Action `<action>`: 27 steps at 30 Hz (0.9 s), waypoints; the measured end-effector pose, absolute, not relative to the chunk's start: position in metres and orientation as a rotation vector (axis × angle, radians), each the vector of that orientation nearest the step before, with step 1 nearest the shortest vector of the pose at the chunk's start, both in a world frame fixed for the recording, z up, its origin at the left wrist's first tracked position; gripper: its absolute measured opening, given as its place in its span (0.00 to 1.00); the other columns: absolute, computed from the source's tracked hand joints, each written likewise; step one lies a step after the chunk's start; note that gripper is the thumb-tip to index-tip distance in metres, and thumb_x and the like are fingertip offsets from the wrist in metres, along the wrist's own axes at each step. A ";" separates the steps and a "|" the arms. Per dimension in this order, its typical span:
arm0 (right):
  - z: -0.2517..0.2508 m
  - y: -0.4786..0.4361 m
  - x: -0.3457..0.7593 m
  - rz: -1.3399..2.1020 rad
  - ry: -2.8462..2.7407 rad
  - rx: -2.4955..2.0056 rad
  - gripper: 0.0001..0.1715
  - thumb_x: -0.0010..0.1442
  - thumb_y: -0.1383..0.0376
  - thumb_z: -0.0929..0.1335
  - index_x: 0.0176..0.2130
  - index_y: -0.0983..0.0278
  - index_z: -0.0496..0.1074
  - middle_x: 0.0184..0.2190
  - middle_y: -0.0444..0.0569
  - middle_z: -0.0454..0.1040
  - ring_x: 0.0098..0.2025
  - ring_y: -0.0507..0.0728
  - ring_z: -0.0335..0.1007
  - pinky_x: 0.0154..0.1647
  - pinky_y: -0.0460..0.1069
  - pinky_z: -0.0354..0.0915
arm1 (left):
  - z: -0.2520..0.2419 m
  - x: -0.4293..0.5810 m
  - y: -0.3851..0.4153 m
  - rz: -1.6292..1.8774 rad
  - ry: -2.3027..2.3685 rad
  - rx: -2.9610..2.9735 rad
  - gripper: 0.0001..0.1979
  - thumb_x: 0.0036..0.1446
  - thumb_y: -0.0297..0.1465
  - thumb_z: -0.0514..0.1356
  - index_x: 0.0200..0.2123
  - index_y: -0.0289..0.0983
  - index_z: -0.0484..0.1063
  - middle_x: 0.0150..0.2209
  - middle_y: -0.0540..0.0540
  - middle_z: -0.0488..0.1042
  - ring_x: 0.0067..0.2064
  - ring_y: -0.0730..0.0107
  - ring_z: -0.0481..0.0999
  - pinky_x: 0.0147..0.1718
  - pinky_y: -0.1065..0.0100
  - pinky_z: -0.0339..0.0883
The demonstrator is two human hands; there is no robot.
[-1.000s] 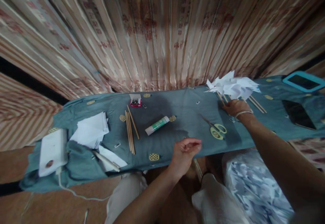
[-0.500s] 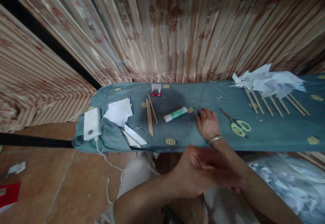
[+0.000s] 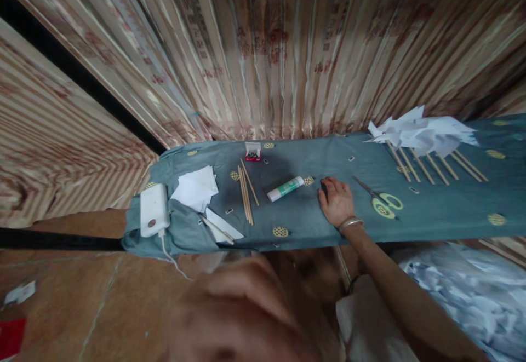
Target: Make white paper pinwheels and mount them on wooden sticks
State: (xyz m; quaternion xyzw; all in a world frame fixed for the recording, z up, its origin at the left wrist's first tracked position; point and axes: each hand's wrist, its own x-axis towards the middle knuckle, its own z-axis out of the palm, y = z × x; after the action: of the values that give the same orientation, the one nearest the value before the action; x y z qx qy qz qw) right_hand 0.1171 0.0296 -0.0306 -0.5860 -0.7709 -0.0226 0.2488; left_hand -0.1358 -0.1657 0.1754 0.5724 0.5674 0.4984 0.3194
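My right hand (image 3: 337,202), with a bangle at the wrist, lies on the green cloth (image 3: 320,225), its fingers resting flat and holding nothing visible. Left of it is a white-and-green glue stick (image 3: 286,188), and to its right lie scissors (image 3: 382,200) with yellow-green handles. Close to the camera, my left hand (image 3: 242,307) is a large blur below the cloth's front edge; its fingers cannot be made out. Wooden sticks (image 3: 246,195) lie left of the glue stick, near a small red box (image 3: 253,153) of tiny dark metal pieces.
Paper pinwheels (image 3: 423,132) on sticks lie at the right. At the left are white paper sheets (image 3: 196,187), a pen (image 3: 217,229) on folded paper and a white power bank (image 3: 154,211) with a cable. A clear bag of white paper (image 3: 472,291) sits below; a striped curtain (image 3: 263,50) hangs behind.
My left hand has moved left and up close to the camera, away from my right forearm. My right hand has stayed in place on the cloth. The view has shifted slightly.
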 end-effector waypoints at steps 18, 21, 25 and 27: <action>-0.031 0.030 0.118 -0.072 -2.096 -1.608 0.25 0.65 0.60 0.57 0.51 0.73 0.71 0.53 0.65 0.71 0.54 0.67 0.64 0.54 0.60 0.60 | 0.033 -0.306 -0.025 0.864 2.068 1.983 0.16 0.50 0.39 0.62 0.41 0.38 0.77 0.51 0.37 0.75 0.56 0.49 0.69 0.58 0.50 0.59; -0.030 0.030 0.117 -0.078 -2.098 -1.609 0.25 0.65 0.60 0.57 0.51 0.74 0.71 0.52 0.65 0.72 0.53 0.66 0.65 0.55 0.59 0.59 | 0.024 -0.309 -0.023 0.907 2.076 1.959 0.17 0.51 0.40 0.61 0.42 0.38 0.77 0.50 0.38 0.76 0.55 0.49 0.70 0.58 0.52 0.60; -0.030 0.031 0.118 -0.089 -2.097 -1.604 0.25 0.65 0.60 0.57 0.50 0.74 0.71 0.51 0.65 0.72 0.52 0.66 0.65 0.55 0.59 0.59 | 0.019 -0.311 -0.022 0.901 2.068 2.012 0.18 0.52 0.40 0.61 0.43 0.36 0.77 0.49 0.36 0.77 0.54 0.49 0.72 0.56 0.51 0.62; -0.032 0.032 0.119 -0.086 -2.094 -1.591 0.25 0.65 0.60 0.58 0.50 0.74 0.71 0.51 0.65 0.72 0.53 0.66 0.65 0.55 0.60 0.59 | 0.019 -0.311 -0.021 0.891 2.083 2.018 0.18 0.52 0.40 0.61 0.43 0.37 0.77 0.48 0.38 0.77 0.54 0.50 0.72 0.56 0.52 0.62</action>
State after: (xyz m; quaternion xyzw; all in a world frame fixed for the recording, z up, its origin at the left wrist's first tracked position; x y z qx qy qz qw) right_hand 0.1187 0.0318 -0.0318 -0.5850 -0.7701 -0.0316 0.2523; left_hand -0.3111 -0.0213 0.0187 0.6642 0.6856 0.2932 0.0536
